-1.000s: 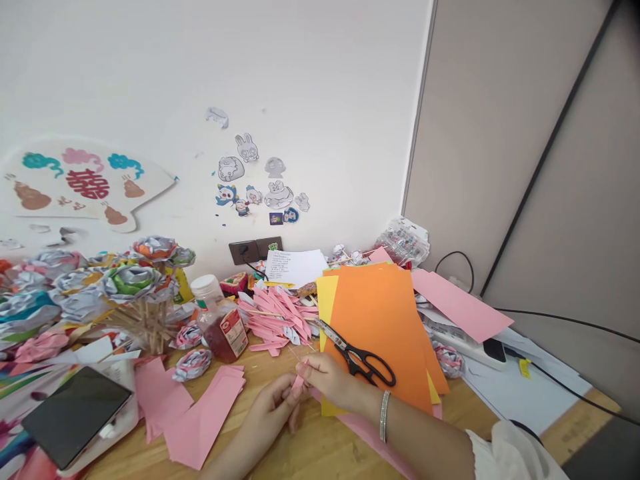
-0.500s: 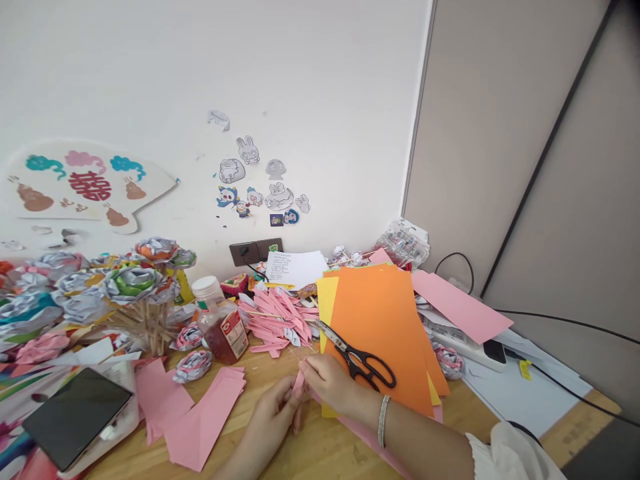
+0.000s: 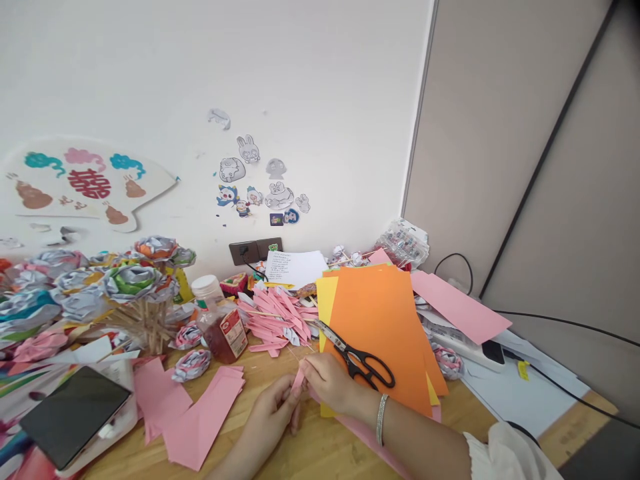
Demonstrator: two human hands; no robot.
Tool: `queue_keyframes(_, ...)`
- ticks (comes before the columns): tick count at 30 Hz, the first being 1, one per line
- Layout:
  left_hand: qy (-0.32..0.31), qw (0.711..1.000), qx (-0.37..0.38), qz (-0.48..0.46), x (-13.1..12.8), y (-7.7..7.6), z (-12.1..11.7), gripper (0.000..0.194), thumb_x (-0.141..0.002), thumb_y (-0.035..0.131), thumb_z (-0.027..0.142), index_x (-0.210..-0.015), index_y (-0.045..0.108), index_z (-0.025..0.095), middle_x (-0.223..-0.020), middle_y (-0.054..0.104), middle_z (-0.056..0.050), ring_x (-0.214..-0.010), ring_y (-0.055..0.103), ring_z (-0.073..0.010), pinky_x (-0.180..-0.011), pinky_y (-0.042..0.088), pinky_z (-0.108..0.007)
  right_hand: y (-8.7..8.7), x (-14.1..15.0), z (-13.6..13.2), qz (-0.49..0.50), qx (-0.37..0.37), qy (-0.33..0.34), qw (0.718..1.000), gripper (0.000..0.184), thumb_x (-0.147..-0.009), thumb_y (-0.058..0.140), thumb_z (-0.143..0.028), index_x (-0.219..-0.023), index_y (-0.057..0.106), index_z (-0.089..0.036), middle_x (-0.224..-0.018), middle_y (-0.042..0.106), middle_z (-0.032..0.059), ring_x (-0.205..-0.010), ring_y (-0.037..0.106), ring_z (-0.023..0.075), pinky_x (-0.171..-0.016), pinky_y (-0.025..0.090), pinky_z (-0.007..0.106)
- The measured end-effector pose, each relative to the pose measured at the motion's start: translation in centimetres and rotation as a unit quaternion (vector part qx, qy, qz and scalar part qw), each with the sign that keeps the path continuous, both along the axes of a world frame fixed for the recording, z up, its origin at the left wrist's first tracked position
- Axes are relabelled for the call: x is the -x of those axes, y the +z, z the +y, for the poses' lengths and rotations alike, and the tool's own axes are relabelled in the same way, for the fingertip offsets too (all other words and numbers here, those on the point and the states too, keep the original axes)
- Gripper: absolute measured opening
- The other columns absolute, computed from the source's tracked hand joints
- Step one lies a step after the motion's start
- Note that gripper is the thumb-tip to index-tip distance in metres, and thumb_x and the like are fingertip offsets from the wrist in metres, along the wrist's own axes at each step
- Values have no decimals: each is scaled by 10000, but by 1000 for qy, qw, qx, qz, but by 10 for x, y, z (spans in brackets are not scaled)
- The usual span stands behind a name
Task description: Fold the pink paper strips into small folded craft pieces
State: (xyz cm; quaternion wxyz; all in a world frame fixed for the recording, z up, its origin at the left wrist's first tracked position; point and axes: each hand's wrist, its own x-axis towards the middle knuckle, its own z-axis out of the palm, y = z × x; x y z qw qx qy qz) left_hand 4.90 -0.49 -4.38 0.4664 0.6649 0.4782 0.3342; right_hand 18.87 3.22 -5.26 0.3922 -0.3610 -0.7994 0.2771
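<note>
Between my two hands is a narrow strip of pink paper [image 3: 299,380], folded small and mostly covered by fingers. My left hand [image 3: 274,410] pinches its lower end between thumb and fingers. From the right, my right hand [image 3: 325,381] is closed on its upper end, with a bracelet on that wrist. A thin stick seems to poke out above the fingers. Just beyond my right hand, black-handled scissors [image 3: 357,357] lie on orange paper sheets [image 3: 377,313]. A heap of folded pink strips [image 3: 277,317] lies past my hands.
Pink paper pieces [image 3: 205,420] and a phone [image 3: 75,417] lie left. A bottle of red liquid [image 3: 220,330] stands near paper flowers on sticks [image 3: 133,287]. At right are a white power strip [image 3: 465,343], cables and white sheets [image 3: 530,393]. A wall stands behind.
Almost nothing differs. Both hands keep their hold on the pink strip in the same place; the whole view has shifted very slightly.
</note>
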Motion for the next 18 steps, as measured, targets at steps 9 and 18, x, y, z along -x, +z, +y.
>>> queue_keyframes(9, 14, 1000, -15, 5, -3, 4, -1, 327, -781, 399, 506, -646, 469, 216, -403, 460, 66, -422, 443, -136, -516, 360, -227, -2, 4, -1, 0, 4, -89, 996, 334, -829, 417, -301, -522, 430, -170, -488, 386, -45, -477, 357, 84, -479, 247, 209)
queue_keyframes(18, -11, 1000, -25, 15, 0, 2, 0, 305, -796, 388, 474, -686, 490, 208, -411, 482, 52, -423, 455, -149, -502, 356, -248, 7, 1, -4, -2, -46, -94, 995, 301, -810, 387, -203, -520, 314, -170, -484, 330, -50, -463, 337, 76, -465, 216, 212)
